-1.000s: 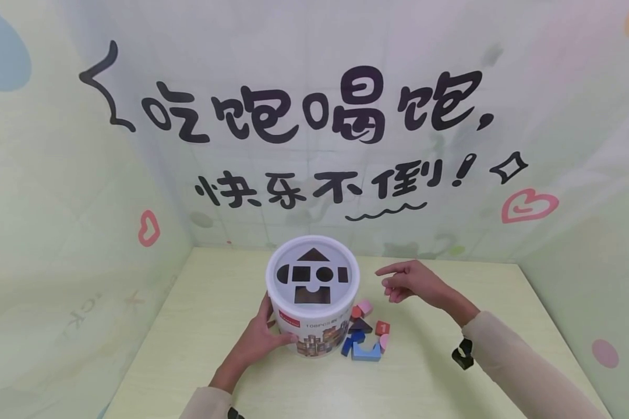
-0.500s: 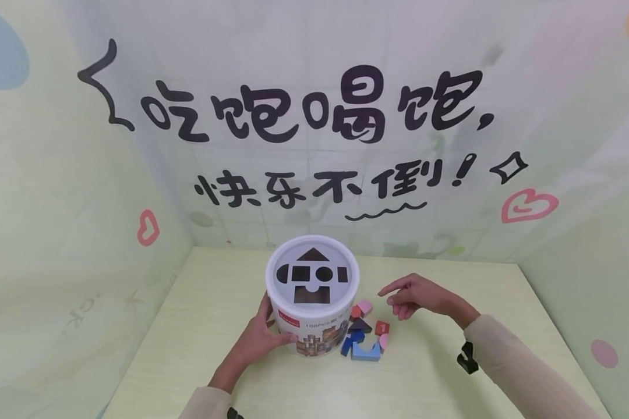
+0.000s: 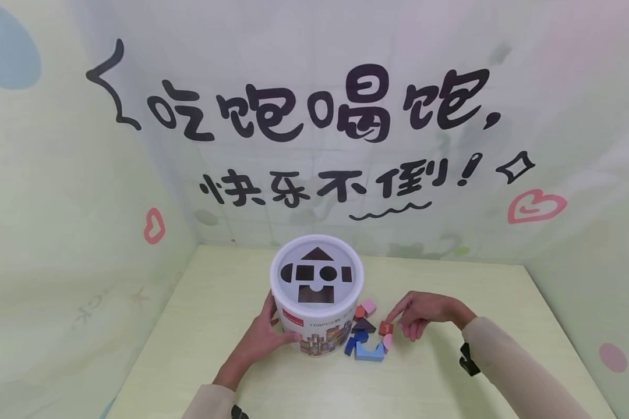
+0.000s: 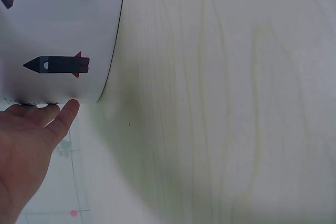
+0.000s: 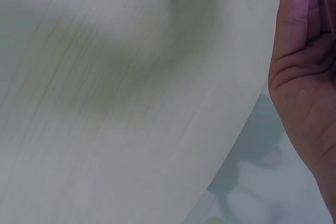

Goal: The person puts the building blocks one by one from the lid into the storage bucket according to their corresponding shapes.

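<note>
A white shape-sorter bucket (image 3: pixel 317 262), its lid cut with several shaped holes, stands upright on the table. My left hand (image 3: pixel 262 337) holds its left side, thumb on the printed front and fingers round toward the back. In the left wrist view, fingertips of that hand (image 4: pixel 31 140) touch the bucket wall (image 4: pixel 52 30). Right of the bucket, my right hand (image 3: pixel 421 311) reaches down with the index finger stretched to a red number block (image 3: pixel 386 328), at or touching its top. Its other fingers are loosely curled. In the right wrist view, its fingertips are out of frame.
Beside the bucket lie a pink block (image 3: pixel 368 306), a dark triangle block (image 3: pixel 364 326), dark blue blocks (image 3: pixel 360 336), a light blue arch block (image 3: pixel 369 351) and a pink rounded block (image 3: pixel 387 342). A printed curtain (image 3: pixel 314 221) closes off the back and sides of the pale table (image 3: pixel 293 390).
My right hand has come down from above the table to the red number block. The left hand stays on the bucket. The whole head view has shifted slightly.
</note>
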Motion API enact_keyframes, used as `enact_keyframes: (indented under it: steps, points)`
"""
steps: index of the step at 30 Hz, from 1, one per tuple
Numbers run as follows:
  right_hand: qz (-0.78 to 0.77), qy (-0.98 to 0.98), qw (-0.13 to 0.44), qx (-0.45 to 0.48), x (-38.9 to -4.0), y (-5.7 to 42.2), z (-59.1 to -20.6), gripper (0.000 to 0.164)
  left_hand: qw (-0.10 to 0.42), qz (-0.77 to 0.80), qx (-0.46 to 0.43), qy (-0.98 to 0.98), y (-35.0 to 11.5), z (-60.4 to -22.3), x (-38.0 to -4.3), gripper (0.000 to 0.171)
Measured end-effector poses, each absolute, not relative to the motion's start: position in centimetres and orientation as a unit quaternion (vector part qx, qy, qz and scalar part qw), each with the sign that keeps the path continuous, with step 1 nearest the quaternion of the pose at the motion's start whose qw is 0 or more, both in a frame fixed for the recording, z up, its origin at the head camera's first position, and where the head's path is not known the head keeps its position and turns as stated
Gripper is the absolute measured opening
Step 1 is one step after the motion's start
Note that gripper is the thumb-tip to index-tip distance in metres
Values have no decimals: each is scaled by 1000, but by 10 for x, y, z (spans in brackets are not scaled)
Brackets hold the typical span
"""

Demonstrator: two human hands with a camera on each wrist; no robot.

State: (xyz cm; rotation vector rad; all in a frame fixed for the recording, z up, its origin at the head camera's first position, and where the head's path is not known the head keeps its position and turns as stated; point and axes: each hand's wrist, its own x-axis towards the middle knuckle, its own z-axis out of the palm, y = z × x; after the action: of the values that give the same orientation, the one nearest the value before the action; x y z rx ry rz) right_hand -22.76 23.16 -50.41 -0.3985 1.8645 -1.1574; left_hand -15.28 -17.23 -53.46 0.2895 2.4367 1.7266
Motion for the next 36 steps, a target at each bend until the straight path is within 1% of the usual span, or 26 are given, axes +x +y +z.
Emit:
enact_keyframes:
  steps: [4,6,16,25,27,31,36]
  points:
    - [-446,758,451,-155,-227,230,-511,25,77,573,97,810,-171,-518,-147,119]
    - [-439,763,451,-149,-226,230,-513,25,74,574,99,810,-170,-515,-146,118]
    - [-431,778,436,-137,-224,229,-530,27,59,574,101,811,-174,-549,-157,121]
    - [-437,777,440,-112,-223,225,-541,28,53,567,107,815,-175,-550,-159,118]
    - [-436,777,442,-104,-222,223,-542,27,60,569,102,814,-173,-542,-156,119]
    - [-434,778,442,-103,-222,223,-545,25,66,571,92,813,-172,-541,-156,121]
    - [-441,773,443,-108,-221,222,-547,22,61,569,94,815,-174,-548,-157,120]
